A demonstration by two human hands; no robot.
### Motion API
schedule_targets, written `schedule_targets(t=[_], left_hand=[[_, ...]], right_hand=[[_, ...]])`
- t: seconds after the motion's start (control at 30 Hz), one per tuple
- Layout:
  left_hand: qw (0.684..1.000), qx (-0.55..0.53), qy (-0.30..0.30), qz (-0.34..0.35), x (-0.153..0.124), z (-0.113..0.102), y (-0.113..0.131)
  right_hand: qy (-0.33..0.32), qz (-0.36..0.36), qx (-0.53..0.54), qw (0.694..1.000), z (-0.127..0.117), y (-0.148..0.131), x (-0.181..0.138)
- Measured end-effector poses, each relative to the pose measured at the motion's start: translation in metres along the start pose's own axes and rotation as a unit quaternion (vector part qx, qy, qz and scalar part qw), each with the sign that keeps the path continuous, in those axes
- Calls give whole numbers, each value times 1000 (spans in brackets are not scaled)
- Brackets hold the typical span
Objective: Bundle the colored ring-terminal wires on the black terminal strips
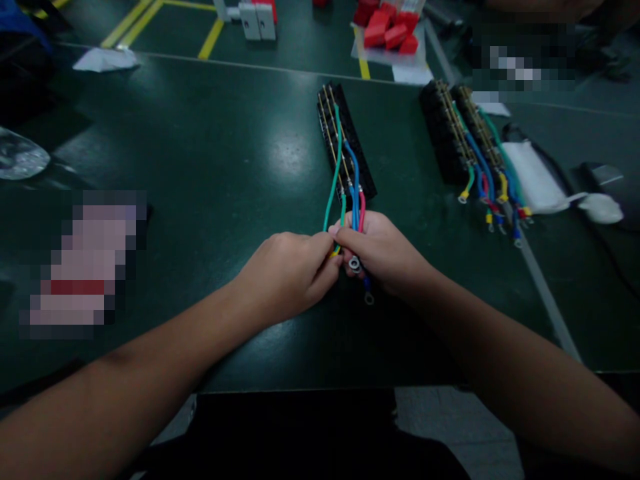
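A black socket strip (345, 143) with brass bars lies on the dark green table in front of me. Green, blue and red wires (356, 170) run from its bars toward my hands. My right hand (387, 250) is closed around the blue and red wires, whose ring terminals (355, 264) poke out below the fingers. My left hand (293, 273) pinches the green wires (333, 183) near their ends, where a bit of yellow sleeve shows. The fingertips of both hands meet, and part of the wires is hidden between them.
To the right lie two more wired black strips (445, 137), beside a white pouch (535, 177) and a dark cable. Red blocks (390, 30) rest on a plastic bag at the back, near grey-white blocks (259, 21). A blurred-out flat object (87, 260) is at left.
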State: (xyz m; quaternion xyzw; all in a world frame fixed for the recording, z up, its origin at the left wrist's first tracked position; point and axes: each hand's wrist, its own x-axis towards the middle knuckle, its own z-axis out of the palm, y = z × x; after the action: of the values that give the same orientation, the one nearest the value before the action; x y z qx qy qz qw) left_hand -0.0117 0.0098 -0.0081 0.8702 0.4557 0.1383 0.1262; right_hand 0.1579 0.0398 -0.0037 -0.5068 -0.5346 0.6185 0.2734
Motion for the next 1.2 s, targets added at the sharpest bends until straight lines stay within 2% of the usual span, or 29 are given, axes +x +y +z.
schedule_targets(t=[0.83,1.2], left_hand=[[1000,3,-7,6,-1,1,-2],[999,14,-46,-4,0,-1,0]], right_hand=[[0,1,-2,1000,1,-1,0],[-4,-5,-9,1000,1,1,-1]])
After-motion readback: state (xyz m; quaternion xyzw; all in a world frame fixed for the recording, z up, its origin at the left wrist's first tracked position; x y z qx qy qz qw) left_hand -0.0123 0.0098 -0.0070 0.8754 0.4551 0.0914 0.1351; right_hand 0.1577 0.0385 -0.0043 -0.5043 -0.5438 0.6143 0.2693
